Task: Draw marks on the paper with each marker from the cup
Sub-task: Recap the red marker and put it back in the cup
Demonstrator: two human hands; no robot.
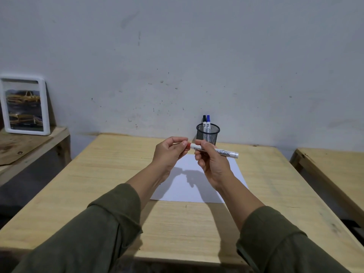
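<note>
I hold a white marker (226, 153) with a red cap level in the air above the far edge of a blank white sheet of paper (199, 186). My right hand (211, 164) grips the barrel near its middle. My left hand (170, 152) pinches the red cap end between thumb and fingers. Behind the hands a black mesh cup (208, 134) stands at the back of the wooden table (110, 174), against the wall. It holds two upright markers, one with a black cap (204, 123) and one with a blue cap (208, 123).
A white-framed picture (24, 104) leans on the wall on a low wooden shelf (29, 142) at the left. A second wooden table (334, 170) stands at the right, with a gap between.
</note>
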